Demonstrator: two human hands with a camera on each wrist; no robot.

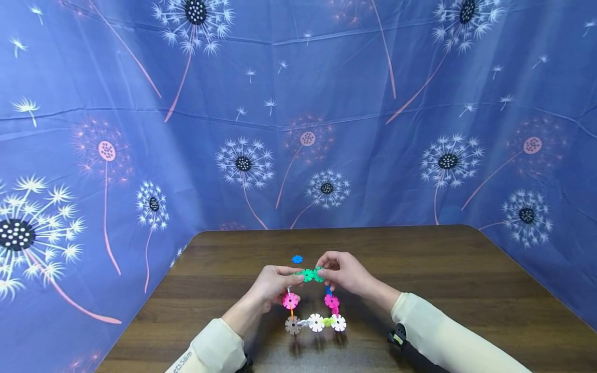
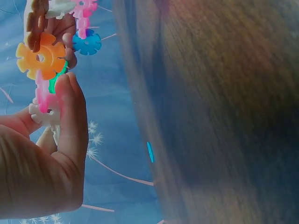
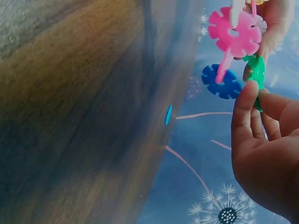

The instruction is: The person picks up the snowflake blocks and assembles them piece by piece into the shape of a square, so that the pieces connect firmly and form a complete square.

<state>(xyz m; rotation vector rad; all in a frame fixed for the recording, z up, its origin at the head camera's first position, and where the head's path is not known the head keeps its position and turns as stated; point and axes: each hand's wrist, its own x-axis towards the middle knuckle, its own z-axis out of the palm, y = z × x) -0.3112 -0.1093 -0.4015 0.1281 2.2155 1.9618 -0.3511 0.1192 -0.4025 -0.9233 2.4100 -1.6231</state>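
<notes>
Both hands hold a loop of notched plastic snowflake discs above the table. My left hand (image 1: 272, 287) pinches a green disc (image 1: 307, 275) at the upper left of the loop. With thumb and fingers, my right hand (image 1: 345, 273) pinches the adjoining green disc (image 1: 319, 274). Below hang a pink disc (image 1: 287, 300) on the left and another pink disc (image 1: 331, 304) on the right, under a blue disc (image 1: 328, 290). White discs (image 1: 316, 327) and a yellow-green disc (image 1: 328, 321) form the bottom. An orange disc (image 2: 53, 58) faces the left wrist camera. Fingers partly cover the green discs.
A loose blue disc (image 1: 297, 259) lies on the brown wooden table (image 1: 420, 269), beyond the hands. Behind the table's far edge hangs a blue curtain (image 1: 364, 129) with dandelion prints. A black band (image 1: 398, 335) shows at the right sleeve.
</notes>
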